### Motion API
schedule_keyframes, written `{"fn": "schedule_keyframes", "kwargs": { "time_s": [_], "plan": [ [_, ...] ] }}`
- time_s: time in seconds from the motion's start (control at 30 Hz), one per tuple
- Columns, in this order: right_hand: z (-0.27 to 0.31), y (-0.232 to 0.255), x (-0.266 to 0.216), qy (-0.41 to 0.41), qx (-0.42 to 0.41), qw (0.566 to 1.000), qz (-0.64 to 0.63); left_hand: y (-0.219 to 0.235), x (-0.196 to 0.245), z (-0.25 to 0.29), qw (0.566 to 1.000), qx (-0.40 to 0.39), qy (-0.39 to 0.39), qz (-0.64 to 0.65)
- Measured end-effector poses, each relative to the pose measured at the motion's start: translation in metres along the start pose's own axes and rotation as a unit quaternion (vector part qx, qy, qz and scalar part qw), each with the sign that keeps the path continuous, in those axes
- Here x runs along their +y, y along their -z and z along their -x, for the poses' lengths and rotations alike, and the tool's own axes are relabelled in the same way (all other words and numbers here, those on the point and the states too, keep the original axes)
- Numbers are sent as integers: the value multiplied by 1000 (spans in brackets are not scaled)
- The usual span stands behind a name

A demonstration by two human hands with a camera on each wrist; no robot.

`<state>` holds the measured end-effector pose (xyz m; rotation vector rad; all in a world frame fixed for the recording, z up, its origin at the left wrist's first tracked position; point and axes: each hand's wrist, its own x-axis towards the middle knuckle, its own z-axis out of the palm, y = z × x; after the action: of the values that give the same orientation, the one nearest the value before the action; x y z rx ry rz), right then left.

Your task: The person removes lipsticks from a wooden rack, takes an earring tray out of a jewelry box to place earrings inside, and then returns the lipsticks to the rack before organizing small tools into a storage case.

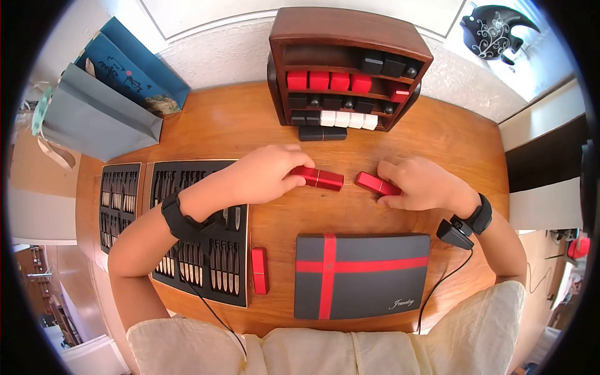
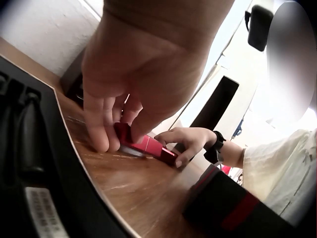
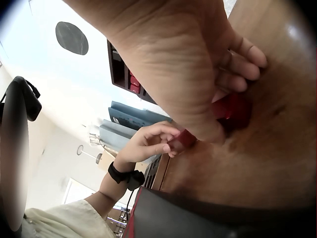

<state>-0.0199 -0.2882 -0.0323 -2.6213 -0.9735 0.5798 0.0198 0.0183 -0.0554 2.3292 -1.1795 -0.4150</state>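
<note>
In the head view the left hand [image 1: 272,172] pinches the left end of a red tube [image 1: 325,179] between thumb and fingers, low over the table. The right hand [image 1: 422,182] holds a second red tube [image 1: 372,182] by its right end, and a gap separates the two tubes. In the left wrist view, thumb and fingertips close around the red tube [image 2: 148,145]. In the right wrist view, thumb and fingers lie on either side of the other red tube [image 3: 235,111]. A third red tube [image 1: 259,270] lies beside the black tray, touched by neither hand.
A wooden rack [image 1: 350,37] with red, black and white tubes stands at the back, a black tube [image 1: 322,134] before it. Black trays [image 1: 236,250] of slim items lie left, below paper bags [image 1: 100,119]. A grey box [image 1: 369,300] with red ribbon lies in front.
</note>
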Motion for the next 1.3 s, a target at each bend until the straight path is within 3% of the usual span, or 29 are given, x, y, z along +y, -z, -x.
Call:
{"fn": "schedule_keyframes", "kwargs": {
  "time_s": [0.1, 0.2, 0.27, 0.47, 0.7, 0.77, 1.0, 1.1, 1.13, 1.17, 1.2, 1.23, 1.27, 1.3],
  "plan": [
    [-1, 0, 0, -3, -11, 1000, -2, 5, 12, 1, 1000, -25, 18, 3],
    [-2, 1, 0, -5, -14, 1000, -6, 4, 16, -5, 996, 25, 81, -11],
    [-2, 1, 0, -8, -12, 1000, -10, -3, 7, -11, 977, 125, 48, -166],
    [-5, 5, 0, -8, -25, 999, -36, -10, 11, -21, 944, 137, 44, -296],
    [-12, 5, 2, -12, -43, 998, -37, -14, 10, -29, 943, 152, 39, -293],
    [-13, 4, 4, -19, -55, 997, -44, -9, 17, -27, 957, 111, 71, -257],
    [-13, 1, 11, -11, -38, 997, -63, -7, 10, -16, 970, 109, 73, -207],
    [-10, 11, 2, -54, -24, 993, -104, 1, 15, -13, 987, 104, 63, -108],
    [-8, 14, -3, -88, -5, 985, -149, 10, 26, -12, 992, 58, 111, 26],
    [-7, 14, -7, -89, -6, 985, -150, 13, 33, -11, 974, 11, 158, 160],
    [-5, 13, -11, -62, 51, 984, -156, 10, 34, -10, 974, 10, 159, 162],
    [-3, 12, -16, -35, 108, 980, -161, 8, 36, -9, 943, 1, 171, 286],
    [-2, 11, -22, -35, 108, 980, -161, 7, 38, -9, 897, -8, 178, 404],
    [-1, 10, -28, -19, 125, 974, -186, 7, 40, -9, 898, -7, 177, 403]
  ]
}}
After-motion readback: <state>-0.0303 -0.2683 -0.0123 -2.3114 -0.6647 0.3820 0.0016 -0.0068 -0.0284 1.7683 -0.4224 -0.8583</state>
